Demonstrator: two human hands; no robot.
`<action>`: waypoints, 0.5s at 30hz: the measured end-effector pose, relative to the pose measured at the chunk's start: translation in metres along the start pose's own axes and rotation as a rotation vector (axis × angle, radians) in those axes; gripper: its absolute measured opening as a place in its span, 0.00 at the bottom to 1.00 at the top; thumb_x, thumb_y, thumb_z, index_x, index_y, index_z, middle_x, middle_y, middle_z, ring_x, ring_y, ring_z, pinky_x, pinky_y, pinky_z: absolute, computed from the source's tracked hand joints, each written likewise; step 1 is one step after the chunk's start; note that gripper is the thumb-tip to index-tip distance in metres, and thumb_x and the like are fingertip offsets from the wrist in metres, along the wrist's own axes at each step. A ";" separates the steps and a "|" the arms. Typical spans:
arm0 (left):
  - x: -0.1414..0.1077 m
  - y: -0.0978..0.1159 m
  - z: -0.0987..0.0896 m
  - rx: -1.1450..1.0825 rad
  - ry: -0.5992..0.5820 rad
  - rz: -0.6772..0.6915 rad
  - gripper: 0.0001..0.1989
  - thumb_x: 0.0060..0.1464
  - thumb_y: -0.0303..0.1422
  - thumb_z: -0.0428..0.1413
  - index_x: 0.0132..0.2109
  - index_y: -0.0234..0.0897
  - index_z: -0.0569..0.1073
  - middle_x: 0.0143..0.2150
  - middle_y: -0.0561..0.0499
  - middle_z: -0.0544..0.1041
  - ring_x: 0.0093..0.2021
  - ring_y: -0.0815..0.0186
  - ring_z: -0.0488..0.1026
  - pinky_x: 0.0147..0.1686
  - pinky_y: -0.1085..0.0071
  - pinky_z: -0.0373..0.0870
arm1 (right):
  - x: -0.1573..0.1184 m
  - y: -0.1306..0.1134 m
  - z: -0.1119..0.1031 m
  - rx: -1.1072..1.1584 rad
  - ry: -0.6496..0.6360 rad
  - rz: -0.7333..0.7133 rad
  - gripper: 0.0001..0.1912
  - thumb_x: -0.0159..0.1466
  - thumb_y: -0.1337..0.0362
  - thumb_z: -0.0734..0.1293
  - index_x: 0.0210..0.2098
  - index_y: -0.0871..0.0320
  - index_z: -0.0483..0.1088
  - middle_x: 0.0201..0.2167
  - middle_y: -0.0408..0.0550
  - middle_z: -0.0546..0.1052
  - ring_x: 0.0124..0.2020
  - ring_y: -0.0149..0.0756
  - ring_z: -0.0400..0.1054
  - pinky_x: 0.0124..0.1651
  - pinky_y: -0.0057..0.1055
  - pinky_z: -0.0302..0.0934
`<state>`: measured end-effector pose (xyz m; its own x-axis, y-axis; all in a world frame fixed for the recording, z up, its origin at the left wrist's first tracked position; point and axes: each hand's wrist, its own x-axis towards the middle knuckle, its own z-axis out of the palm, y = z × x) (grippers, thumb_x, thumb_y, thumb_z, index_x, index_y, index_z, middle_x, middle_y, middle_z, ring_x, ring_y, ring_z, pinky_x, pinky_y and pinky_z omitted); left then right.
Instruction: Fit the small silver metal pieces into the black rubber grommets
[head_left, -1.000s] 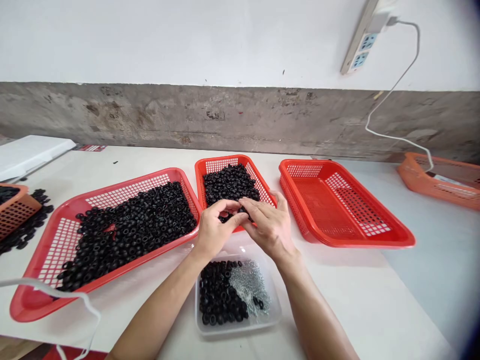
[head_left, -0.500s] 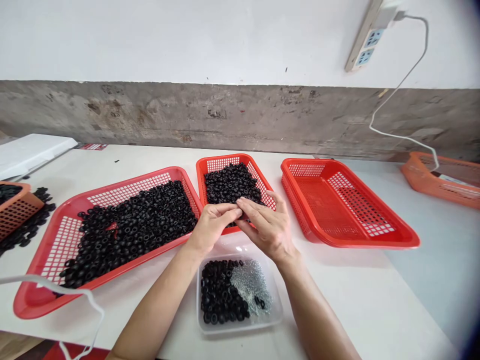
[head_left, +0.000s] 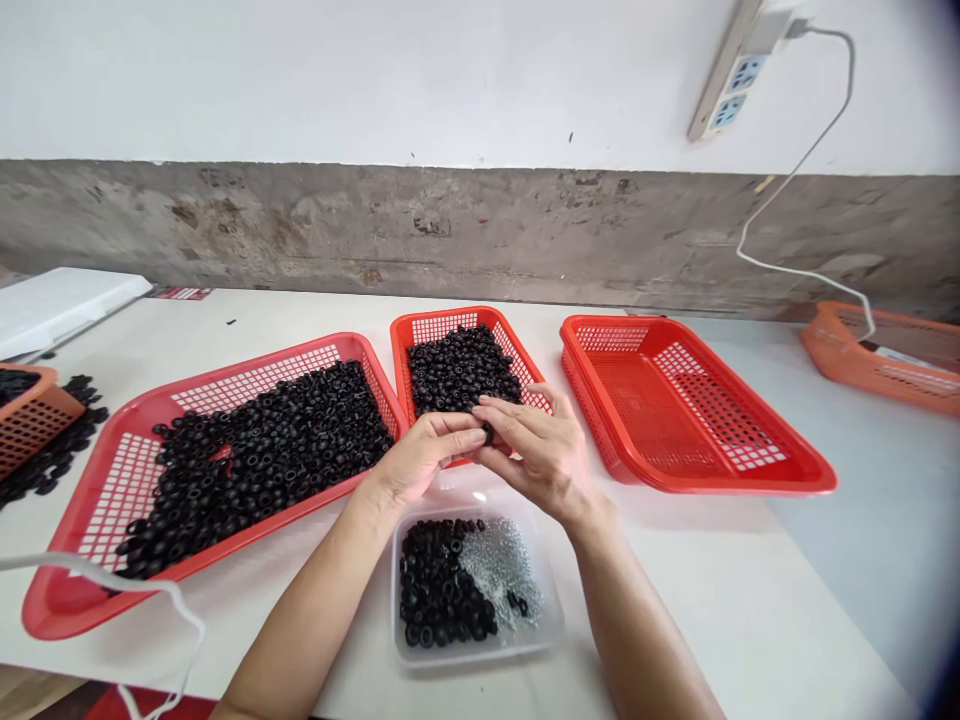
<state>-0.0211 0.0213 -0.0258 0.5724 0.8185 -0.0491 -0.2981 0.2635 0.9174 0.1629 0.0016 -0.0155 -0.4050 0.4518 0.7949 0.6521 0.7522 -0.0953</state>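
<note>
My left hand (head_left: 427, 455) and my right hand (head_left: 536, 445) meet over the near edge of the small red basket (head_left: 403, 350). Between their fingertips is a small black piece (head_left: 487, 433), pinched from both sides. Below my hands sits a clear plastic tray (head_left: 480, 657), with black rings (head_left: 439, 590) on its left and tiny shiny clear beads (head_left: 502, 565) on its right. Several black pieces lie on the beads. The small basket holds a heap of black rings (head_left: 461, 365).
A large red basket (head_left: 191, 565) of black rings stands left. Stacked red baskets (head_left: 660, 440) are at right. Orange baskets (head_left: 45, 425) (head_left: 870, 355) sit at both far sides. A white cable (head_left: 180, 600) crosses the lower left; a power strip (head_left: 727, 85) hangs on the wall.
My fingertips have shifted slightly, and the black piece between them shows more clearly. The whole view has moved very slightly.
</note>
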 end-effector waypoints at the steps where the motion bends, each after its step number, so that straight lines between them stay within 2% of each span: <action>1: 0.000 -0.001 -0.001 0.026 0.006 0.010 0.13 0.51 0.41 0.68 0.36 0.33 0.84 0.32 0.48 0.81 0.36 0.65 0.76 0.43 0.70 0.68 | 0.000 0.001 -0.001 -0.005 -0.012 -0.017 0.12 0.70 0.63 0.68 0.52 0.58 0.73 0.48 0.54 0.83 0.44 0.41 0.80 0.62 0.47 0.59; 5: 0.000 -0.003 0.001 0.079 0.038 0.038 0.14 0.51 0.41 0.68 0.35 0.34 0.83 0.32 0.49 0.80 0.36 0.66 0.74 0.44 0.70 0.67 | -0.001 0.005 -0.003 -0.005 -0.053 -0.084 0.13 0.72 0.64 0.66 0.54 0.62 0.72 0.47 0.57 0.82 0.45 0.40 0.80 0.52 0.41 0.67; 8: -0.003 0.001 0.006 0.088 0.055 0.051 0.14 0.50 0.42 0.68 0.37 0.34 0.84 0.34 0.49 0.81 0.37 0.65 0.74 0.46 0.69 0.67 | -0.002 0.005 0.000 -0.014 -0.039 -0.111 0.16 0.73 0.64 0.65 0.58 0.62 0.70 0.49 0.59 0.82 0.47 0.42 0.79 0.48 0.40 0.69; 12: -0.007 0.005 0.013 0.127 0.106 0.082 0.15 0.51 0.42 0.68 0.38 0.34 0.84 0.34 0.49 0.81 0.37 0.65 0.74 0.44 0.70 0.68 | -0.005 0.003 0.004 -0.013 -0.006 -0.125 0.17 0.73 0.66 0.65 0.60 0.62 0.67 0.48 0.58 0.82 0.46 0.43 0.79 0.54 0.44 0.69; 15: -0.007 0.005 0.018 0.141 0.145 0.134 0.14 0.52 0.41 0.67 0.41 0.35 0.84 0.36 0.50 0.81 0.38 0.65 0.74 0.46 0.70 0.68 | -0.006 0.003 0.008 -0.013 0.007 -0.097 0.17 0.73 0.66 0.64 0.60 0.61 0.67 0.48 0.57 0.82 0.45 0.42 0.80 0.61 0.48 0.64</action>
<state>-0.0132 0.0079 -0.0138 0.4158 0.9089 0.0304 -0.2484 0.0814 0.9652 0.1619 0.0050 -0.0258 -0.4618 0.3739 0.8043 0.6183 0.7859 -0.0104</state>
